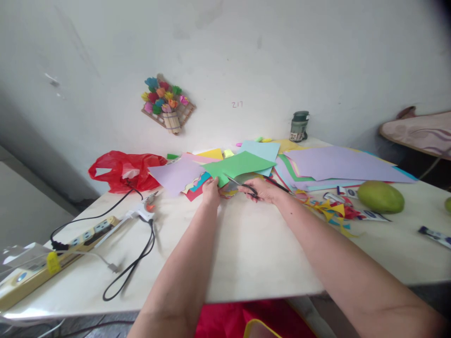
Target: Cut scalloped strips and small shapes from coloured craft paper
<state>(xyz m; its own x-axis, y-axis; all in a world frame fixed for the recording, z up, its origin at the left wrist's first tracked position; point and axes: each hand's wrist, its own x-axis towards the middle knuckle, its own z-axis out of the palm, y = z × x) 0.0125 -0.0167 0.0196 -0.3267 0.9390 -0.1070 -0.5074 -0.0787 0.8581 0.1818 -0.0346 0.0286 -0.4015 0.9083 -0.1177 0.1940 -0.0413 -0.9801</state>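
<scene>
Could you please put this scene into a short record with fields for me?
Left hand: holds the green sheet at its near edge
Right hand: holds scissors, blades at that sheet
Table, left: red plastic bag, glue gun, power strip
Table, right: coloured paper stack, paper scraps, green fruit
Table, back: dark bottle
Wall: colourful flower ornament

Power strip (82, 241) sits by the tabletop (260, 253)'s near-left corner, plastic bag (112, 164) behind it, paper (243, 163) towards the back edge, mango (380, 197) off right.
</scene>
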